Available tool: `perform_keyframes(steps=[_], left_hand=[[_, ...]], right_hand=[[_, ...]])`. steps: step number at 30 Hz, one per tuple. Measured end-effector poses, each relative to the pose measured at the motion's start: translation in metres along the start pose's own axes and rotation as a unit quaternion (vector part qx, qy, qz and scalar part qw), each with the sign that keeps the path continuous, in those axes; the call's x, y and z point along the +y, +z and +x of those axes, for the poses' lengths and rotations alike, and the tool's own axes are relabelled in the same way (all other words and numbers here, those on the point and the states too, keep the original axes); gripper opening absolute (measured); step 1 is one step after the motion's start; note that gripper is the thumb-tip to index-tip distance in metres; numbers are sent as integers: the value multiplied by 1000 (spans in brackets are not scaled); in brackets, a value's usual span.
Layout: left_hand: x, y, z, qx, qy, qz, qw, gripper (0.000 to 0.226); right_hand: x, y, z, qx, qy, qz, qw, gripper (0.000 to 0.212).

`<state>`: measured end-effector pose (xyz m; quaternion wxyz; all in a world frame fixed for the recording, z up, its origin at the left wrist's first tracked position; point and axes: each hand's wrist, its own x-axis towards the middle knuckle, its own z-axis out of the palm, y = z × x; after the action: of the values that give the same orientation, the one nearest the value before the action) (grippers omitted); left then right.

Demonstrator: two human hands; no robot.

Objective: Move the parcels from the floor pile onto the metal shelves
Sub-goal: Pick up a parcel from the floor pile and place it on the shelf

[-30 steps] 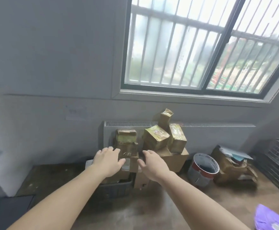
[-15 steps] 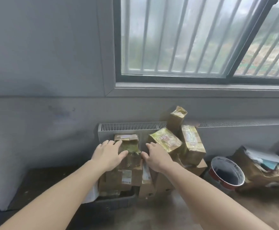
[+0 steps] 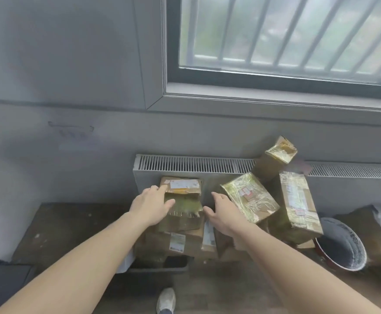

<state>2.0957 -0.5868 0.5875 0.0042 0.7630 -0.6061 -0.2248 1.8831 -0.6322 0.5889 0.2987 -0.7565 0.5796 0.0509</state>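
Observation:
A pile of brown, tape-wrapped parcels leans against the radiator (image 3: 185, 165) under the window. The top left parcel (image 3: 184, 196) is a worn carton with a white label. My left hand (image 3: 150, 206) reaches to its left side with fingers extended, the fingertips touching its top left corner. My right hand (image 3: 222, 214) is spread at its right side, thumb near the carton's edge; contact is unclear. A shiny tilted parcel (image 3: 249, 199) lies just right of my right hand. A tall parcel (image 3: 297, 206) and a small one (image 3: 275, 158) stand further right. No metal shelves are in view.
More cartons (image 3: 178, 242) lie under the top one, over a dark crate (image 3: 160, 266). A red-rimmed bucket (image 3: 341, 248) stands on the floor at right, with a crumpled brown bag (image 3: 366, 227) beyond it. A low dark platform (image 3: 71, 227) is at left. My shoe (image 3: 166, 300) shows below.
I have stepped closer and the pile fills more of the view. Both hands have advanced from above the lower cartons to either side of the top left parcel.

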Motion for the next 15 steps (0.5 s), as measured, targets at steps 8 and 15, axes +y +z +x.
perform_keyframes(steps=[8,15], left_hand=[[-25,28,109,-40,2,25,999,64],[-33,86,158,-57,39,71,995,68]], right_hand=[[10,21,100,-30,37,0,999,65],[17,67,177,-62,9,-37,997,71]])
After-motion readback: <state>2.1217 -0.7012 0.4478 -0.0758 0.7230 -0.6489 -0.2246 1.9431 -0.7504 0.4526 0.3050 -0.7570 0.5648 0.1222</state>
